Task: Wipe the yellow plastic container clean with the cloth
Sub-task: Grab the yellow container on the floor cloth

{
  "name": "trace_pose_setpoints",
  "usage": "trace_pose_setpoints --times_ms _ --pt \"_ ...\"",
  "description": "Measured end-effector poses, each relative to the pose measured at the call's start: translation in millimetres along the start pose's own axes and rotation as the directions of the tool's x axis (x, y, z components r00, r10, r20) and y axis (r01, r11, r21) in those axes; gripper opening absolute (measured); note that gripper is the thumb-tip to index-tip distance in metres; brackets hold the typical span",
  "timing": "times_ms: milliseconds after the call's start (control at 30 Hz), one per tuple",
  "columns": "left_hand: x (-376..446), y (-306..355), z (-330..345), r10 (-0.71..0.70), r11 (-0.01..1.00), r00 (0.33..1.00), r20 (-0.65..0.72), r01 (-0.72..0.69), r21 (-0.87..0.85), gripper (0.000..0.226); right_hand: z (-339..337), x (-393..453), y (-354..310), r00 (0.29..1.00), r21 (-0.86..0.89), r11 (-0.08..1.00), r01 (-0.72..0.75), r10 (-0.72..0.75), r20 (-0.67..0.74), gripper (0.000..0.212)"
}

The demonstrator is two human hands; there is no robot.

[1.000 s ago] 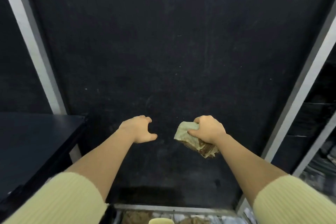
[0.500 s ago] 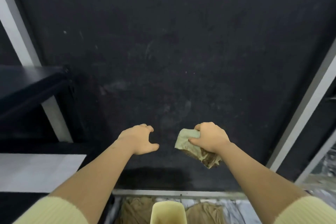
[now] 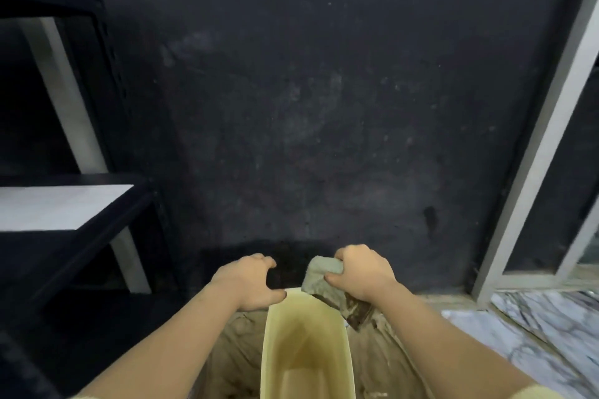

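We see the yellow plastic container point(image 3: 306, 347), pale, open-topped, brown-stained inside. It sits below and between our hands: the left hand point(image 3: 248, 282) is curled loosely and empty, and the right hand point(image 3: 361, 272) grips the bunched cloth point(image 3: 321, 278).

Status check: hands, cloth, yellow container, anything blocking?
Left hand open, empty, above container's far rim. Right hand shut on cloth. Yellow container below, open, not yet wiped. Nothing blocking.

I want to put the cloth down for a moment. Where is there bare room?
The pale shelf top at left looks bare, as does the marble floor at right. Around the yellow container it is crowded: brown fabric flanks it, both hands above.
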State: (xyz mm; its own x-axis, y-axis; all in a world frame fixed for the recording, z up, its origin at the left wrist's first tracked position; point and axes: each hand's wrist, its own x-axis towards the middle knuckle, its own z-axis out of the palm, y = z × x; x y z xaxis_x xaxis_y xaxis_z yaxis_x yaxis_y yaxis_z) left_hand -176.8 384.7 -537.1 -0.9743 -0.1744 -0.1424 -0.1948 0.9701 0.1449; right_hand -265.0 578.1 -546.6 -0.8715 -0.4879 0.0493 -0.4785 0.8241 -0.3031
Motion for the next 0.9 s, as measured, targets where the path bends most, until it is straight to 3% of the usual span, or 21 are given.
trace_pose_setpoints --times_ms 500,767,900 --pt "-149.7 58.3 47.9 -0.068 0.998 0.997 0.027 0.068 -0.012 0.074 10.8 -162.2 18.7 1.000 -0.018 0.999 0.028 -0.028 0.007 0.025" --pt "-148.2 70.0 80.3 -0.039 0.998 0.995 0.089 0.035 0.046 0.072 39.8 -176.5 49.0 1.000 -0.075 0.997 0.014 -0.012 0.025 0.036" --pt "-117.3 79.8 106.4 -0.014 1.000 0.989 0.149 0.013 0.013 0.070 64.5 -165.1 70.0 0.997 -0.019 0.997 -0.075 0.075 0.034 0.041"
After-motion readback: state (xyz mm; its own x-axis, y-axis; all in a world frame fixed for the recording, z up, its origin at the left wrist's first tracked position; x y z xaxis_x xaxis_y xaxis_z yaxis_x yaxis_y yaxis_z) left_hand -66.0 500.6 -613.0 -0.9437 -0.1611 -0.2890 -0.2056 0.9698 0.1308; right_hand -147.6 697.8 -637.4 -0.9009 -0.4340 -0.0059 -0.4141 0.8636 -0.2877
